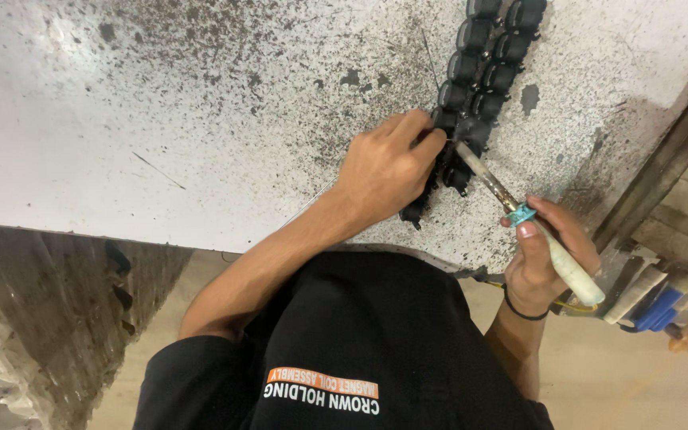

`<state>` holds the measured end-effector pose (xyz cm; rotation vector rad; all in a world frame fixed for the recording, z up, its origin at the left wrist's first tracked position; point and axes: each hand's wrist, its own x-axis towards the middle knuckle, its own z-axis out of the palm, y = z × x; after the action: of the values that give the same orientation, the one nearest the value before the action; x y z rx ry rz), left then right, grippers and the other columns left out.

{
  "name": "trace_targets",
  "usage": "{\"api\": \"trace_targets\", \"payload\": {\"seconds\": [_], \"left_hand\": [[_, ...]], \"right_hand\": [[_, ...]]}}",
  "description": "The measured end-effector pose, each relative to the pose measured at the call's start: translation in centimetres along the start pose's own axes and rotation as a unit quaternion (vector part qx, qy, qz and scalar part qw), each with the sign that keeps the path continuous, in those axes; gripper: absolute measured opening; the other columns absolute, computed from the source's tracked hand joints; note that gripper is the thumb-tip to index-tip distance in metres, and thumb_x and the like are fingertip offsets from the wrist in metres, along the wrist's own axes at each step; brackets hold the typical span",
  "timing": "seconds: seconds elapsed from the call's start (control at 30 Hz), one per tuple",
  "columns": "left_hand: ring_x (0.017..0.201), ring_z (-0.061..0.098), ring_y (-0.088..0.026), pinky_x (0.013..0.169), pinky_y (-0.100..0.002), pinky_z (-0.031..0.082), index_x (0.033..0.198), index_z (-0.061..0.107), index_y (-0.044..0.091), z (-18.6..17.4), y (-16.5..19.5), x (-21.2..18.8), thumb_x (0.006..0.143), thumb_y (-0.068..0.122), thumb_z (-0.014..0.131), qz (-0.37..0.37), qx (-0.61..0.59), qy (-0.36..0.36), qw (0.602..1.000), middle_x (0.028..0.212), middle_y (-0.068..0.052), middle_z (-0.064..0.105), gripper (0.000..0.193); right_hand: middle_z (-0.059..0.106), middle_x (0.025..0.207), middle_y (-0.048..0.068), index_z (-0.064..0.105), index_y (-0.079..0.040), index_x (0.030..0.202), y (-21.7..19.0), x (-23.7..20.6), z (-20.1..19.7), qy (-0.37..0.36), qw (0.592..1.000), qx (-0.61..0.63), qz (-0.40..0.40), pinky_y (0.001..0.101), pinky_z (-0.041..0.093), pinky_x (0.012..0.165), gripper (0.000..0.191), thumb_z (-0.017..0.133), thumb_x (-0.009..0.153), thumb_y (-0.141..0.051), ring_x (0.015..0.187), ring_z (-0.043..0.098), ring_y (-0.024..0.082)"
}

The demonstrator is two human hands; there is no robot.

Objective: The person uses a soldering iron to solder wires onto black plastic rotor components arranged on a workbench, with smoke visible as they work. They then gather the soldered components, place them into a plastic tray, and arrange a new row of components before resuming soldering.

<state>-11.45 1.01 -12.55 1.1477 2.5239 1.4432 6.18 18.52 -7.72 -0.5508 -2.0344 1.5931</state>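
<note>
The left hand rests on a row of small black parts on the white, stained worktop, and its fingers pinch together on a thin wire at the near end of the row. The right hand is closed around a soldering iron, whose tip touches the black parts just beside the left fingers.

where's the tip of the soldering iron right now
In the head view, right of centre: the soldering iron, held by the right hand, touches the row of black parts beside the left hand.
</note>
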Motion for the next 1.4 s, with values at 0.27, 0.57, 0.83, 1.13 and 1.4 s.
{"api": "trace_targets", "payload": {"seconds": [0.27,0.57,0.83,1.13,1.4], "left_hand": [[0.087,0.068,-0.024,0.063,-0.036,0.058,0.102,0.070,-0.001,0.0,0.5,0.3,0.081,0.004,0.074,0.007,0.010,-0.038,0.999,0.098,-0.009,0.059,0.023],[0.084,0.069,-0.026,0.061,-0.038,0.058,0.100,0.071,0.001,1.3,0.5,0.5,0.081,0.006,0.075,-0.013,0.000,-0.038,0.999,0.096,-0.010,0.061,0.020],[0.078,0.069,-0.026,0.067,-0.037,0.059,0.106,0.069,0.000,-1.7,1.0,0.7,0.092,0.004,0.075,-0.024,-0.072,0.026,0.997,0.100,-0.010,0.063,0.016],[0.075,0.068,-0.018,0.053,-0.031,0.055,0.108,0.076,0.003,-2.4,1.2,-2.3,0.088,0.001,0.075,-0.054,-0.023,-0.063,0.996,0.098,-0.007,0.064,0.020],[0.091,0.070,-0.024,0.069,-0.036,0.059,0.102,0.073,0.005,-1.2,1.1,-2.2,0.085,0.004,0.075,-0.016,-0.027,-0.036,0.999,0.101,-0.006,0.064,0.017]], "right_hand": [[0.073,0.107,0.021,0.069,0.011,0.116,-3.3,0.7,0.7,-0.052,0.986,-0.158,0.021,0.0281,0.060,0.082,0.024,0.074,0.102,-0.008,0.089,0.074,0.022],[0.073,0.097,0.017,0.071,0.009,0.115,-5.4,2.0,1.7,-0.098,0.961,-0.257,-0.017,0.0243,0.055,0.080,0.022,0.077,0.105,-0.010,0.085,0.071,0.019],[0.073,0.101,0.019,0.070,0.007,0.121,-4.1,1.7,-0.2,-0.051,0.990,-0.130,0.035,0.0287,0.064,0.073,0.026,0.073,0.103,-0.012,0.082,0.076,0.021],[0.069,0.107,0.024,0.066,0.012,0.122,0.2,-3.1,-1.4,0.000,1.000,-0.011,0.004,0.0336,0.063,0.073,0.032,0.070,0.101,-0.011,0.082,0.072,0.026],[0.070,0.102,0.023,0.068,0.014,0.118,-0.3,-2.7,-0.9,-0.005,0.998,-0.057,0.032,0.0305,0.062,0.075,0.034,0.070,0.098,-0.014,0.081,0.073,0.025]]}}
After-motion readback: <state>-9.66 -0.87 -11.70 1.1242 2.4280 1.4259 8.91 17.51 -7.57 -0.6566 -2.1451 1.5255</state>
